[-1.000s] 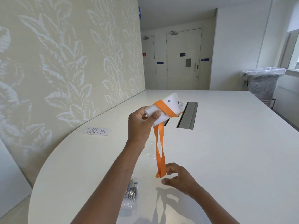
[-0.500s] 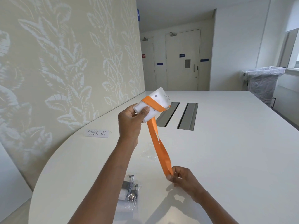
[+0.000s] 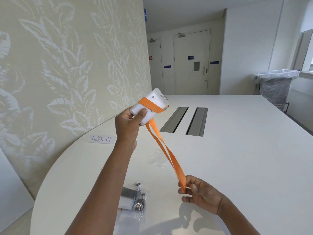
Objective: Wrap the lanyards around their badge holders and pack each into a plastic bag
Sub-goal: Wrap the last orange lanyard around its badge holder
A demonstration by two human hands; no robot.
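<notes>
Two hands work above a big white desk [image 3: 237, 150] whose left edge curves along a leaf-patterned wall [image 3: 59, 73]. Two metal cable slots [image 3: 184, 121] are set in the desktop toward its far side, and a wrapped bin [image 3: 276, 87] stands beyond the far right corner. The left hand [image 3: 128, 124] holds a clear badge holder [image 3: 149, 107] tilted up in the air – thumb pressed on its front face, fingers curled behind. An orange lanyard [image 3: 167, 155] crosses the holder once as a band, then runs down as two strands to the right hand [image 3: 198, 192], which pinches the loop's end between thumb and fingertips, the other fingers loosely curled. Near the front edge lies a packed plastic bag [image 3: 133, 199] with a grey lanyard and metal clips inside. An empty clear bag [image 3: 156, 159] lies on the desk's middle – beside the orange strands. By the left edge sits a "CHECK-IN" label [image 3: 101, 139].
</notes>
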